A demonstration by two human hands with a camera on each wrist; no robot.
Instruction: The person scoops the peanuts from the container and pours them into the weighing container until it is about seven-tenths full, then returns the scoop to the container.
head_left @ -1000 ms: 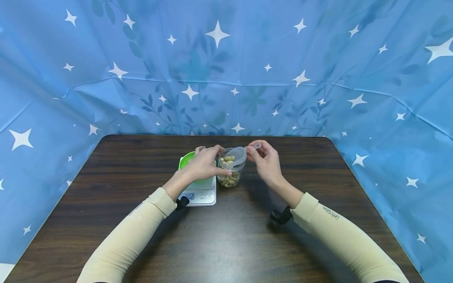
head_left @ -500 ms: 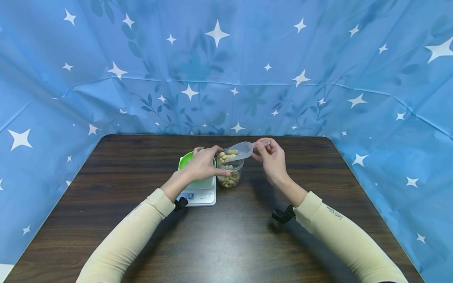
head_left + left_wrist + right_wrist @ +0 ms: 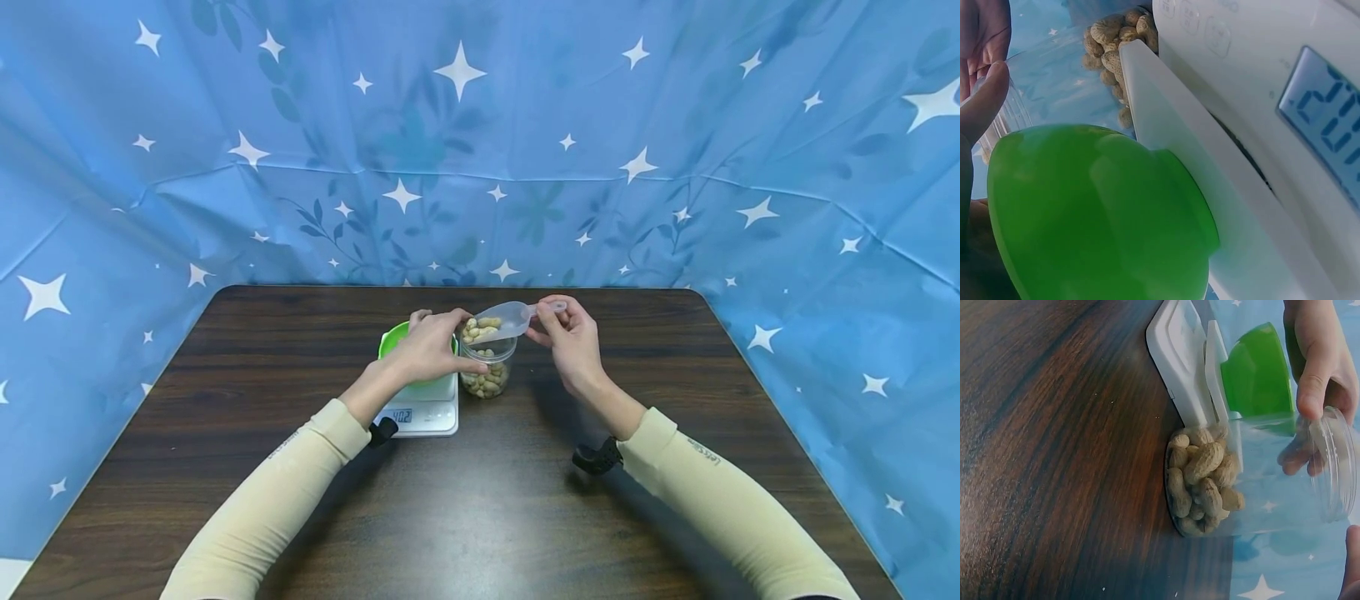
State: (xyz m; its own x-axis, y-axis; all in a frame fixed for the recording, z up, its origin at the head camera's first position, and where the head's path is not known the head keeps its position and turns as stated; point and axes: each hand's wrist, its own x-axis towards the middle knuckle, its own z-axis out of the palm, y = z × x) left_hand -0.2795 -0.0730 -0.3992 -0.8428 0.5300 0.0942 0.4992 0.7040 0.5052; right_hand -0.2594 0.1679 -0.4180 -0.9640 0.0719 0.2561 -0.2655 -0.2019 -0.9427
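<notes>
A clear jar (image 3: 487, 379) stands upright with unshelled peanuts (image 3: 1200, 478) in its bottom part. My left hand (image 3: 431, 346) holds it near the rim, thumb at the front. With thumb and fingertips, my right hand (image 3: 573, 342) pinches the handle of a translucent scoop (image 3: 510, 321), whose tip slants down into the jar's mouth. Whether peanuts lie on the scoop I cannot tell. Left of the jar, a green bowl (image 3: 1091, 212) sits on a white kitchen scale (image 3: 423, 421), partly hidden by the left hand in the head view.
The dark wooden table (image 3: 465, 517) reaches out on both sides and in front. A blue star-printed cloth (image 3: 480, 167) hangs behind it. The scale's lit display (image 3: 402, 416) appears to read 40.2.
The right hand has tilted the scoop flatter and drawn it a little right and up from the jar's mouth, then slightly back left. The left hand and jar stay put.
</notes>
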